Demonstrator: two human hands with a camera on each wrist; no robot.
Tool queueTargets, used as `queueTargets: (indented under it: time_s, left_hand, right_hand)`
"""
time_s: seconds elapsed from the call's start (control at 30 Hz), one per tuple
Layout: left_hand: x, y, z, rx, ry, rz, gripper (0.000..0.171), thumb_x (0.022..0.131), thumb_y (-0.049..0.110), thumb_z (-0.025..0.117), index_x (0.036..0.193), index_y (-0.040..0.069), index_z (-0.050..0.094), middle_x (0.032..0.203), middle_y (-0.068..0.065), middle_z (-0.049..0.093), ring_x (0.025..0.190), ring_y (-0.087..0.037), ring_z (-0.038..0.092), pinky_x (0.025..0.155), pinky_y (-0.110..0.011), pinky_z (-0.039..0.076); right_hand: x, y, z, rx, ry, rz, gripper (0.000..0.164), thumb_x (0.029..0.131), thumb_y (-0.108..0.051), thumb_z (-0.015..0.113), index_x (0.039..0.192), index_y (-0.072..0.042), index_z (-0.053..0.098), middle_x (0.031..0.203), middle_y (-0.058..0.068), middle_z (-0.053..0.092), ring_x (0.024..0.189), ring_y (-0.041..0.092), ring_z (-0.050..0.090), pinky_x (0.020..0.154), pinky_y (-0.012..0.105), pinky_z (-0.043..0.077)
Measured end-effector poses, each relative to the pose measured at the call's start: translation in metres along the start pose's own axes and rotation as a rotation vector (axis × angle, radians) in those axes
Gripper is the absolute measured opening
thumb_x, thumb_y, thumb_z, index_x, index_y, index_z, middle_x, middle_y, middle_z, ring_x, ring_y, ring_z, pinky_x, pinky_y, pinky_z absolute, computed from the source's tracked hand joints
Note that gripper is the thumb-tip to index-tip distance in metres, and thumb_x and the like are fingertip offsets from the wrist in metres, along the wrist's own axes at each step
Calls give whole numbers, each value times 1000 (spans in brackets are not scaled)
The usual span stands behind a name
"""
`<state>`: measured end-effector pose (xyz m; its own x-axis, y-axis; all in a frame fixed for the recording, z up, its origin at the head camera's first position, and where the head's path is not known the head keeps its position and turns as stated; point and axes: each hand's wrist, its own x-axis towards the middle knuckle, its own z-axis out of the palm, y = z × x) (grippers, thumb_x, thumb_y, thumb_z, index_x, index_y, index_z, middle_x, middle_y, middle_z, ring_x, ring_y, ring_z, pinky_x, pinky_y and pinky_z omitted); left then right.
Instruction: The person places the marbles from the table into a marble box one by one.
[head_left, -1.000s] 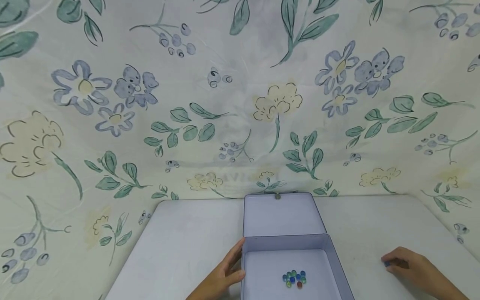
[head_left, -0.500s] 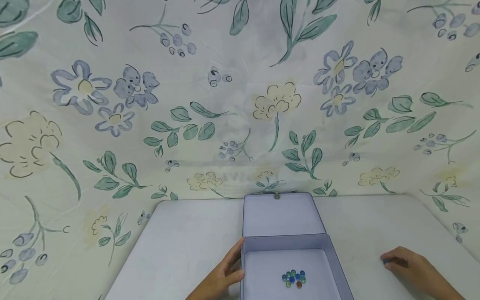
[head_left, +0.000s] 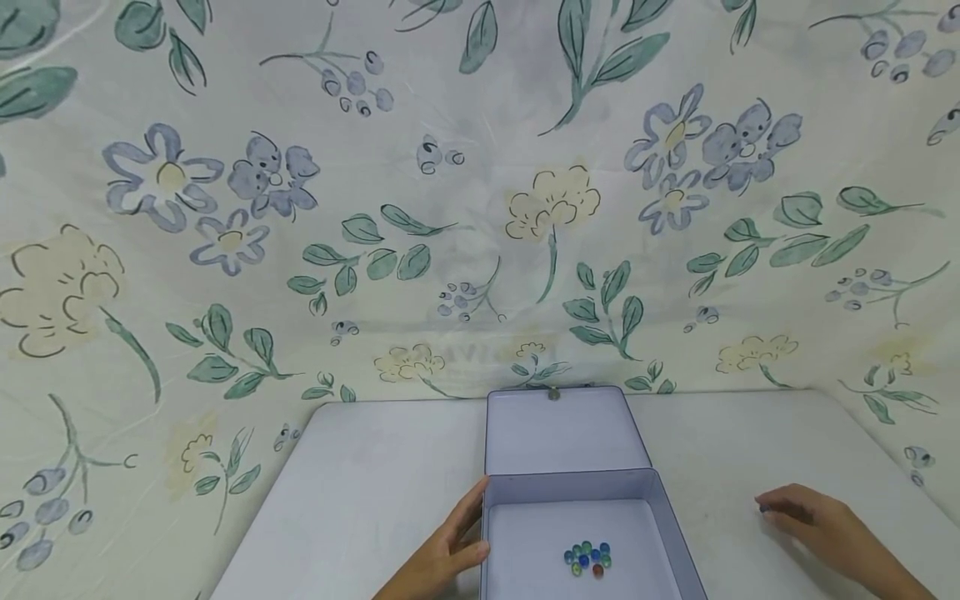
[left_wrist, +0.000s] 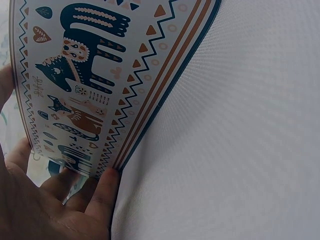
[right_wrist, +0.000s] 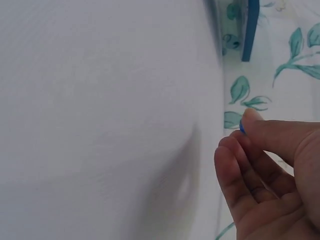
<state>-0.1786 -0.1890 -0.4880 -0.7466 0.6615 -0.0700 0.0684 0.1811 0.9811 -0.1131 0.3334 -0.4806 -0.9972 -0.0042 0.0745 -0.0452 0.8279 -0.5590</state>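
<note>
A lidded box with a pale, plain inside lies open on the table. Several glass marbles, blue, green and one reddish brown, are clustered on its floor. My left hand rests along the box's left side, fingertips against the outer wall. In the left wrist view that wall carries dark blue and orange animal patterns, with the fingers spread across it. Off to the right of the box, my right hand pinches a small blue marble between thumb and fingertip, mostly hidden by them.
The box's lid lies folded back toward the rear. White table surface stretches on both sides of the box. Behind the table hangs a flower-patterned cloth.
My right hand has shifted slightly left and upward over the table, carrying the blue marble. My left hand, the box and the marbles inside stay where they were.
</note>
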Motion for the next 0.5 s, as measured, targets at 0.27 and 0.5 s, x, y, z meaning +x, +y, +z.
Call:
queueTargets:
  time_s: [0.27,0.5]
  left_hand:
    - [-1,1,1,-8,-7,6,72,105,31,47,162,28,3,166,-24,-4,148,-58,3,111,-74,25]
    - [0,-2,0,0,-2,18,72,105,28,46,162,27,4,167,-21,-5,148,-58,3,111,-75,24]
  right_hand:
    - [5,-20,-12,81,-11,-8,21,94,-18,69,111,-7,70,104,7,74,85,-11,62,70,16,56]
    - [12,-30,-16,112,73,-224,14,92,-6,70,105,-7,71,96,-7,73,83,-10,63,65,19,56]
